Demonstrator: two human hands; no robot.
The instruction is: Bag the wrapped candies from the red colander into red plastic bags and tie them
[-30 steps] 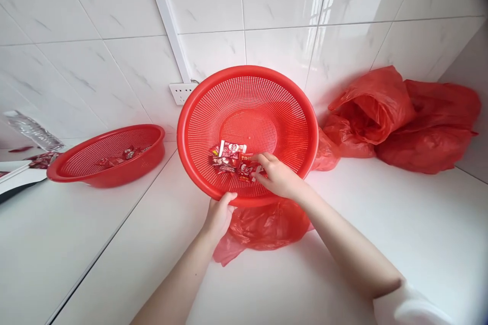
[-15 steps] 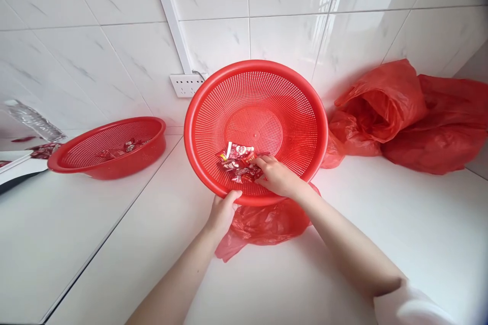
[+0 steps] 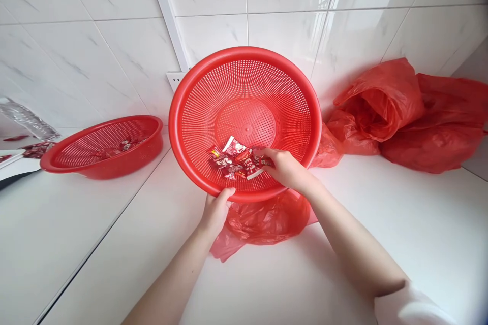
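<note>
A large red plastic colander (image 3: pixel 190 175) is tilted toward me in the middle of the view. My left hand (image 3: pixel 217 210) grips its near rim, thumb over the edge and the other fingers underneath. Inside, several small red wrapped candies (image 3: pixel 232 157) lie heaped low against the near wall. My right hand (image 3: pixel 285 166) reaches in over the near right rim, its curled fingers around a candy at the right side of the heap; the fingertips are partly hidden. Under the colander lies a crumpled red plastic bag (image 3: pixel 267 223) on the white tabletop.
A second red colander (image 3: pixel 110 162) with more wrapped candies stands at the left. Behind it are a clear plastic bottle (image 3: pixel 28 119) and further red packets (image 3: pixel 36 151). Bulky red plastic bags (image 3: pixel 434 127) rest at the right against the tiled wall (image 3: pixel 282 30). A seam crosses the table.
The colander has shifted slightly left and up, covering more of the wall socket, and my left hand has moved with it. My right hand has moved toward the right side of the candies, exposing more of them.
</note>
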